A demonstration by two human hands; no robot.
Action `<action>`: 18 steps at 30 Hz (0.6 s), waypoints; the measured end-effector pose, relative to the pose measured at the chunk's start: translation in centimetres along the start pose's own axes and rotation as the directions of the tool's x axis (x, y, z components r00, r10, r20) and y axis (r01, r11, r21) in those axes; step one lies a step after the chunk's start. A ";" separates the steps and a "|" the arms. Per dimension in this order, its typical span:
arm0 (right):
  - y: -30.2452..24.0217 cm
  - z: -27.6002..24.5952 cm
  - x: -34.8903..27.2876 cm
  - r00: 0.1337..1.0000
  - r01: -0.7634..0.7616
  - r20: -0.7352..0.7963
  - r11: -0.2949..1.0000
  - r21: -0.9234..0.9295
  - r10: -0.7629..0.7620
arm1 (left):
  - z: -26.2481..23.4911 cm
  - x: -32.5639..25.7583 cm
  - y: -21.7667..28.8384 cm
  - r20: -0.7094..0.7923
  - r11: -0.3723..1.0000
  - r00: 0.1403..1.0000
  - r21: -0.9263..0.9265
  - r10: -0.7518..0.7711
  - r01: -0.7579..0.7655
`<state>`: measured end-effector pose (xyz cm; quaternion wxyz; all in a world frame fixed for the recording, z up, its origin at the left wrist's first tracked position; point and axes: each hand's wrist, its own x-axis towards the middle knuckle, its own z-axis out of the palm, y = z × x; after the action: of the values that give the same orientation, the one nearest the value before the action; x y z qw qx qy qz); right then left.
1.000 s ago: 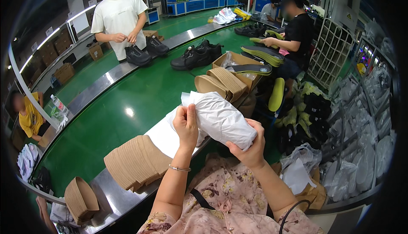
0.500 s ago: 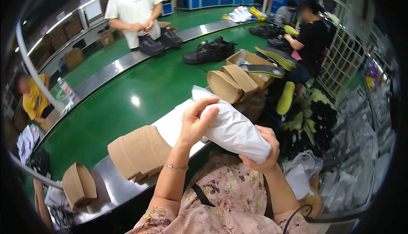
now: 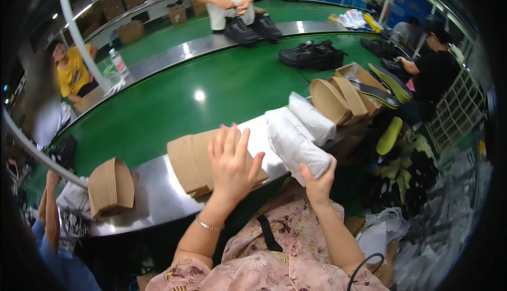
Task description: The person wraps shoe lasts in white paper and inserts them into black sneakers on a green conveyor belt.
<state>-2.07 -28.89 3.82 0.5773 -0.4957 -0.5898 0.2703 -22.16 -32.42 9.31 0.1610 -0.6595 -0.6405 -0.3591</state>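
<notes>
My left hand point(image 3: 231, 167) is open, its fingers spread, over the right part of a stack of curved brown cardboard pieces point(image 3: 193, 159) on the metal table edge. Whether it touches the stack I cannot tell. In my right hand point(image 3: 319, 182) is the near end of a white paper-wrapped bundle point(image 3: 293, 145), thumb on one side and fingers round the other. The bundle's far end lies over white paper sheets point(image 3: 257, 139). A second white wrapped bundle point(image 3: 312, 120) lies right beside it. What the wrapping holds is hidden.
Curved cardboard pieces point(image 3: 330, 100) and a box with insoles point(image 3: 364, 82) stand to the right. Black shoes point(image 3: 311, 54) sit on the green belt point(image 3: 158, 116). Another cardboard stack point(image 3: 111, 188) is at left. People work across the belt and at both sides.
My left hand has let go of the wrapped bundle and moved left over the cardboard stack. My right hand still holds the bundle, now lower and beside the other one. The view has swung left.
</notes>
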 end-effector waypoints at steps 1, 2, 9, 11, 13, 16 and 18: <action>0.5 1.7 0.1 0.998 0.054 0.015 0.995 -0.083 -0.053 | 0.0 0.0 -1.6 0.115 0.984 0.991 0.169 -0.071 0.051; 1.1 3.1 0.1 0.995 0.100 0.020 0.984 -0.148 -0.099 | 0.3 -0.9 -2.9 0.219 0.977 0.967 0.195 -0.132 0.090; 8.0 8.8 -0.5 0.977 0.203 0.162 0.858 -0.471 -0.142 | 1.5 -3.7 -6.0 0.298 0.952 0.914 0.218 -0.274 0.215; 8.7 9.0 -0.9 0.960 0.257 0.233 0.821 -0.510 -0.156 | 0.6 -4.2 -6.0 0.229 0.956 0.934 0.176 -0.273 0.236; 9.3 8.4 -1.0 0.937 0.311 0.305 0.810 -0.497 -0.173 | -1.8 -4.8 -7.0 0.057 0.963 0.967 0.121 -0.249 0.241; 5.9 5.8 -0.5 0.904 0.202 0.428 0.899 -0.388 -0.019 | -9.0 -5.9 -9.9 -0.303 0.947 0.905 0.027 -0.298 0.321; 2.8 2.8 0.5 0.852 0.313 0.520 0.851 -0.421 -0.056 | -14.3 -7.9 -14.6 -0.425 0.887 0.862 0.234 -0.274 0.398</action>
<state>-3.89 -26.68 0.98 0.2876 -0.4796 -0.8116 0.1691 -39.40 -45.91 10.20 0.3190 -0.4194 -0.7518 -0.3964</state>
